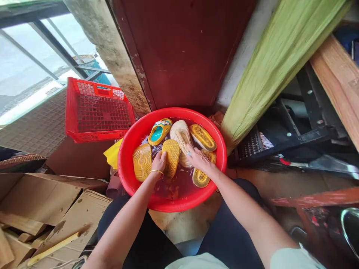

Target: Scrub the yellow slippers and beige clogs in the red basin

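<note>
A round red basin [123,160] of water stands between my knees, with several shoes in it. My left hand [159,162], a gold bangle at its wrist, is closed on the edge of a yellow slipper [172,155] whose patterned sole faces up. My right hand [198,160] has its bent fingers on the side of a cream shoe [179,132]; a small blue-grey patch shows at the fingertips. Partly under that hand lies a yellow-soled shoe [201,178]. Around them are another yellow-soled shoe [203,137], a yellow slipper with teal lining [158,132] and a yellow sole with curved lines [141,164].
Left of the basin is a red plastic crate [98,112], with cardboard [56,198] and wood pieces nearer me. A dark red door [185,52] stands behind. Green cloth [269,71] hangs at the right, beside a dark metal frame [291,142].
</note>
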Tool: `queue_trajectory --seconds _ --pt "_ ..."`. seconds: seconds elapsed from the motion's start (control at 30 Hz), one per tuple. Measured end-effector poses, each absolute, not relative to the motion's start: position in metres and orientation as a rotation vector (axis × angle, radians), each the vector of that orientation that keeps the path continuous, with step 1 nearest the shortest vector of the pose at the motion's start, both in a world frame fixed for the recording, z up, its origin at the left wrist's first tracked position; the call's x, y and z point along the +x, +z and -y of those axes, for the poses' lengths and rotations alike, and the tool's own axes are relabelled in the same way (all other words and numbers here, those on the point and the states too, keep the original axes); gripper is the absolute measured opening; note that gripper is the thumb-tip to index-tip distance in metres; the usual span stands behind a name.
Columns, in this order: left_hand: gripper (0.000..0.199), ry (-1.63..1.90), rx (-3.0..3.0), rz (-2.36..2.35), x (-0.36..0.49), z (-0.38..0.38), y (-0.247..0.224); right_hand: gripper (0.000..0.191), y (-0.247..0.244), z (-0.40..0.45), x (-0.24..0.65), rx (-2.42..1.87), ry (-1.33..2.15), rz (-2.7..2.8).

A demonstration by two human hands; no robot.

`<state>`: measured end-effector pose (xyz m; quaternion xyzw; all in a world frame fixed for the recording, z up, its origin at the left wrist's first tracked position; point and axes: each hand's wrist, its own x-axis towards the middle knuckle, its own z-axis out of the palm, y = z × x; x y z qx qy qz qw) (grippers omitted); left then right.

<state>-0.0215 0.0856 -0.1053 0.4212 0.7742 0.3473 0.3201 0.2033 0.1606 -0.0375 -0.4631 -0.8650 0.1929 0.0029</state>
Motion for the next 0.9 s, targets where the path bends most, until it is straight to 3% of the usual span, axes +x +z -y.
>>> queue_trajectory --seconds 0.13,0.27,0.33,0.6,0.8,0.9 --pt "0.068 0.993 1.218 -2.212 0.001 -0.076 -0.098 0.066 -0.045 -0.155 0.201 -1.370 0.620 2.646" --pt "0.113 0.769 1.310 -2.163 0.018 -0.066 -0.103 0.061 -0.049 -0.153 0.207 -1.306 0.625 2.705" --pt "0.122 0.715 1.213 -2.104 0.019 -0.065 -0.106 0.059 -0.050 -0.153 0.209 -1.298 0.649 2.704" --pt "0.093 1.203 0.705 -1.620 0.012 -0.072 -0.083 0.063 -0.037 -0.150 0.213 -1.103 0.639 2.528" --pt "0.085 1.316 0.621 -1.359 0.013 -0.062 -0.051 0.057 -0.030 -0.126 0.204 -0.959 0.466 2.737" --pt "0.091 1.315 0.562 -1.258 0.009 -0.063 -0.039 0.054 -0.036 -0.138 0.199 -1.060 0.342 2.645"
